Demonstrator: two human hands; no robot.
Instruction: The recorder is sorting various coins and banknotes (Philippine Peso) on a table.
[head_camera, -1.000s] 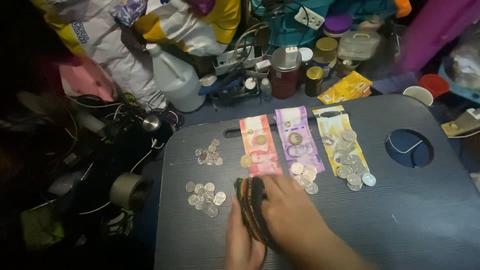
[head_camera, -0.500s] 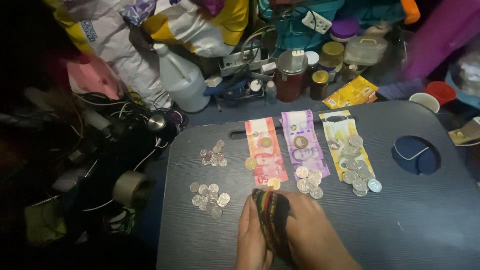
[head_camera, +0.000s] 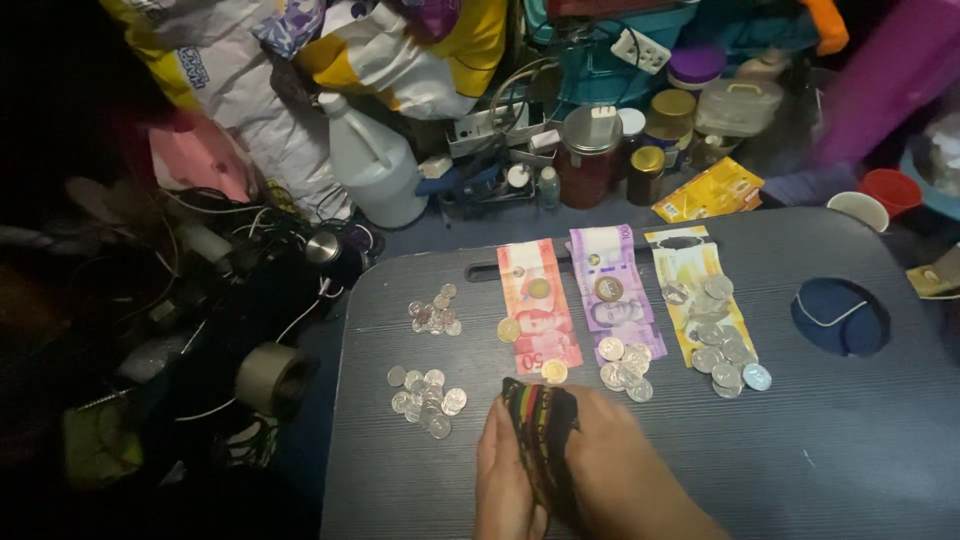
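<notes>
Left of the table (head_camera: 850, 460), on the dark floor: a tape roll (head_camera: 272, 378) among tangled cables; a white jug (head_camera: 375, 165) stands behind.

On the table's left part, two loose coin piles lie apart: a small pile (head_camera: 434, 310) and, nearer the person, a larger pile (head_camera: 427, 393).

Centre: the left hand (head_camera: 502, 482) and right hand (head_camera: 622, 468) are both closed around a dark striped pouch (head_camera: 541, 437), held upright at the near edge, left fingers flat on one side, right hand wrapped over the other. Whether anything is pinched inside cannot be told.

Just beyond the pouch lie three notes side by side: red note (head_camera: 537, 305), purple note (head_camera: 611, 293), yellow note (head_camera: 695, 290), each bearing coins, most on the yellow. One gold coin (head_camera: 553, 371) lies at the red note's near end, close to the pouch.

Judgement: coins are being drawn from the pouch for sorting. The next move calls for opening its mouth while steadying it, clear of that near coin.

Right: a blue recess (head_camera: 838, 316) in the tabletop.
</notes>
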